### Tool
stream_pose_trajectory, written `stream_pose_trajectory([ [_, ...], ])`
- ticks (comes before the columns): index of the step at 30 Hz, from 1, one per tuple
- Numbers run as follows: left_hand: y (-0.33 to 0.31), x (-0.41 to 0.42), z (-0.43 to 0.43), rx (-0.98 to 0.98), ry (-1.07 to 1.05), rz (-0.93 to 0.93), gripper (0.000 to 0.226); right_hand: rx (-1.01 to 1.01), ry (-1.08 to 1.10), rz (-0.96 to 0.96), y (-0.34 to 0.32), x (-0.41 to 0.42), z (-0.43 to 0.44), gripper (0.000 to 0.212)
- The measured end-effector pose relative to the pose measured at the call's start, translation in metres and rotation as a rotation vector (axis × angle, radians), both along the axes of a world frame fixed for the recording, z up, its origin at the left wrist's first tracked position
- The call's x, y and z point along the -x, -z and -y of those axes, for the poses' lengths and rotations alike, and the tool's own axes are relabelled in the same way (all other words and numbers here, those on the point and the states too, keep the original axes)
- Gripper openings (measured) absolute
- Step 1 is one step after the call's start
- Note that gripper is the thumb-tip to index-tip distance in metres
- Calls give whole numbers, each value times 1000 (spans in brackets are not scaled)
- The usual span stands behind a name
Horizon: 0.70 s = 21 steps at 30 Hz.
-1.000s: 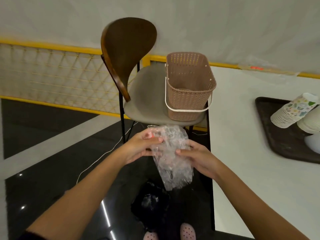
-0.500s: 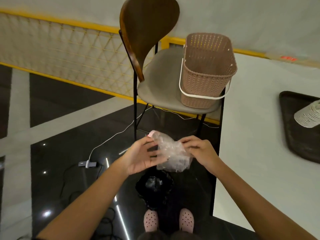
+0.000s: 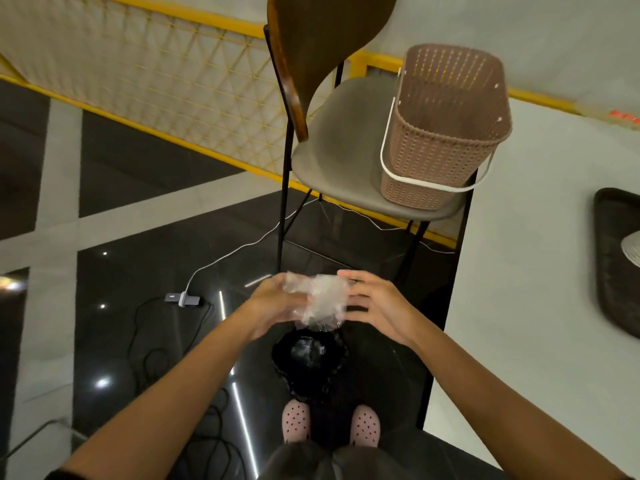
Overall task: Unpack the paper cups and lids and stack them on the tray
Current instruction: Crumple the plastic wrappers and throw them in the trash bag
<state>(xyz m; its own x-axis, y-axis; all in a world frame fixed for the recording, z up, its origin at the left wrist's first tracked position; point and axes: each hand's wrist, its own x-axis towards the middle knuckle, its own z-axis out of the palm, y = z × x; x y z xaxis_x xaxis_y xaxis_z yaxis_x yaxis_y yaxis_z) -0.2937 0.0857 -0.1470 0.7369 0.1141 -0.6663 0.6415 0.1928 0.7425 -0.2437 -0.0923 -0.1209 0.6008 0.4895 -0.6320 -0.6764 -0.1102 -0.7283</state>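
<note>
In the head view the person's hands met over the floor, with a crumpled clear plastic wrapper point(image 3: 322, 299) squeezed between them. The left hand point(image 3: 277, 304) gripped the wad with its fingers curled about its left side, partly veiled by the film. The right hand point(image 3: 379, 306) pressed against the other side with its fingers fairly straight and close together. The step in hand looked like clearing away the packaging, not stacking, since neither hand held a cup or lid. Directly below the wad stood a black-lined bin point(image 3: 311, 367), just ahead of the person's spotted pink shoes point(image 3: 296, 421). The next move would probably call only for letting the wad drop straight down, and such light film could drift or spring open, so a low release over the mouth would be safer. Something pale and glossy lay inside the bin (more film, perhaps, though it was too dim to be sure). A brown woven plastic basket point(image 3: 446, 133) sat on the grey seat of a chair point(image 3: 341, 147), its white handle folded down, and what showed of its inside held nothing. The task's goods were well apart from the hands. At the right edge a dark tray point(image 3: 611, 271) rested on the white table point(image 3: 519, 289), and on it lay the ribbed end of a stack of paper cups point(image 3: 632, 248), cut off by the frame. No lids could be made out.
</note>
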Motion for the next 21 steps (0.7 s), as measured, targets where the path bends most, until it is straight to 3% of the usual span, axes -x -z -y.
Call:
stream_pose_trajectory([
  [2,11,1,1,-156,-73,36,25,-17,23,-69,10,4,-7,33],
  [5,30,6,4,-330,-125,77,29,138,-5,23,35,16,-28,51],
  [13,92,23,-11,-189,-141,-32,26,488,-82,288,107,20,-56,31],
  [21,210,62,-39,-403,-224,-261,45,783,-182,415,218,31,-59,35],
])
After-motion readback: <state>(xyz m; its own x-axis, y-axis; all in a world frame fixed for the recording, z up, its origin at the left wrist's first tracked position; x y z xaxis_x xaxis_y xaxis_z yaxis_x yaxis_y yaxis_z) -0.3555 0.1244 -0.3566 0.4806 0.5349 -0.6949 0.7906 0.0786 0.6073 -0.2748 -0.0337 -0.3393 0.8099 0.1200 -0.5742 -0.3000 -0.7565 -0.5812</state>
